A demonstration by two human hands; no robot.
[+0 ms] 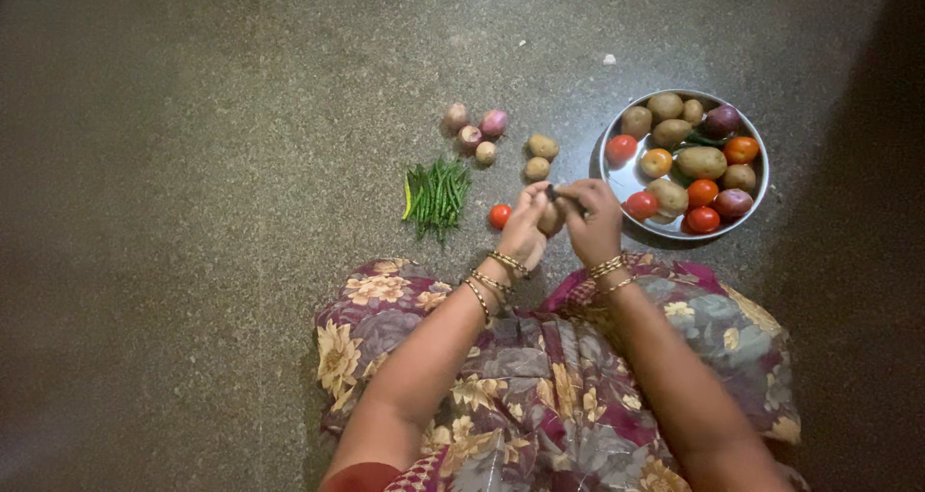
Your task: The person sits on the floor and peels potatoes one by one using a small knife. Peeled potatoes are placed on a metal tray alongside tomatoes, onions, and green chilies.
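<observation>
I hold a small potato (550, 218) between my two hands, just above my lap. My left hand (525, 224) is curled around it from the left, fingers wrapped on its side. My right hand (593, 220) is closed on a small dark tool (554, 192), and its tip sits at the top of the potato; I cannot tell what kind of tool it is. Both wrists carry gold bangles (493, 278).

Just left of my left hand a single red tomato (499, 215) lies on the floor (193, 164). Further left of it is a bunch of green beans (438, 195), with one yellowish pod at its outer edge. Beyond my hands, a little ahead, two more small potatoes (540, 157) lie near each other, and past those, to the left, is a cluster of small onions (474, 131), some pinkish-purple.

To the right of my right hand, very near it, stands a round steel plate (617, 174). It holds potatoes, red and orange tomatoes, purple onions and something dark green among them.

Under my forearms is my floral dress (549, 396), in maroon, grey and cream, spread over my knees on the dark speckled floor.
</observation>
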